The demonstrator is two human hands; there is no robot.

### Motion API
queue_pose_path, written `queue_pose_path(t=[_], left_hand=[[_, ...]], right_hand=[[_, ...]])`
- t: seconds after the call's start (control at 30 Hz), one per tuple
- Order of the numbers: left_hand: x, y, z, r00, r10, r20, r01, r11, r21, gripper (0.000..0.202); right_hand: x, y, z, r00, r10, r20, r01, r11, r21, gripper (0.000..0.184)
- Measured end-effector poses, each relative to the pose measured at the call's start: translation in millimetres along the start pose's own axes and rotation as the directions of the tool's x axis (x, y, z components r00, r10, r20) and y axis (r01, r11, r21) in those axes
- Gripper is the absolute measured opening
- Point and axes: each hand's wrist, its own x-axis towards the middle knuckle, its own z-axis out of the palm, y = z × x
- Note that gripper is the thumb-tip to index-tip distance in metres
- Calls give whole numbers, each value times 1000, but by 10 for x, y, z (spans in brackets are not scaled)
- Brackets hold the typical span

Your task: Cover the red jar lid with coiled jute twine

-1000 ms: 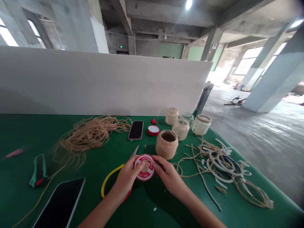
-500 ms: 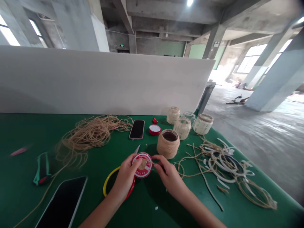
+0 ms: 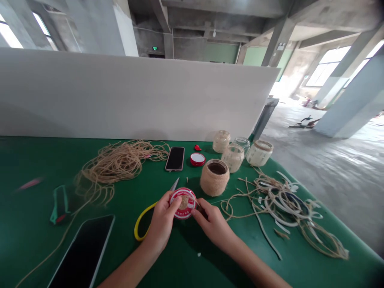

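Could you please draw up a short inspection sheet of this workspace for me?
Surface: green table top.
Job's things: red-and-white lid with twine at its centre; yellow-handled scissors; twine-wrapped jar.
Clutter: loose twine; white strips; phone; larger dark-screened device; glass jars.
Grippers: left hand holds the lid; right hand is at its rim.
Cables: nothing seen.
Surroundings: white partition; concrete pillars.

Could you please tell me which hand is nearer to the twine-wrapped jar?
Right. The right hand sits in front of the twine-wrapped jar; the left hand is farther, front-left of it.
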Motion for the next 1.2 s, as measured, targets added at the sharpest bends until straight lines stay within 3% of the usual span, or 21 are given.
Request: queue_pose_path(t=[0.2, 0.37, 0.5, 0.7, 0.87, 0.97, 1.07, 1.2], left_hand=[[36, -16, 4, 997, -70, 12, 70, 996, -50, 42], [58, 30, -12, 998, -12, 69, 3, 991, 132, 37], [66, -5, -16, 997, -21, 77, 12, 992, 124, 32], [95, -60, -23, 1000, -5, 10, 5, 999, 49, 30], [113, -69, -37, 999, 9, -45, -10, 1000, -20, 29], [118, -77, -41, 996, 13, -84, -16, 999, -34, 27], [116, -78, -46, 996, 8, -89, -14, 998, -63, 26], [98, -76, -47, 996, 7, -92, -17, 994, -107, 23]], right_hand=[[16, 1, -25, 998, 35, 50, -41, 990, 132, 20], [18, 21, -25, 997, 21, 74, -30, 991, 130, 18], [43, 33, -50, 998, 4, 59, -9, 996, 90, 19], [71, 56, -115, 999, -19, 39, 23, 994, -104, 26], [30, 106, -91, 998, -70, 8, 68, 916, -395, 28], [12, 120, -63, 997, -67, 48, 82, 884, -461, 30], [10, 108, -46, 998, -45, 54, 64, 892, -448, 31], [10, 66, -26, 997, -23, 72, 43, 957, -287, 28]])
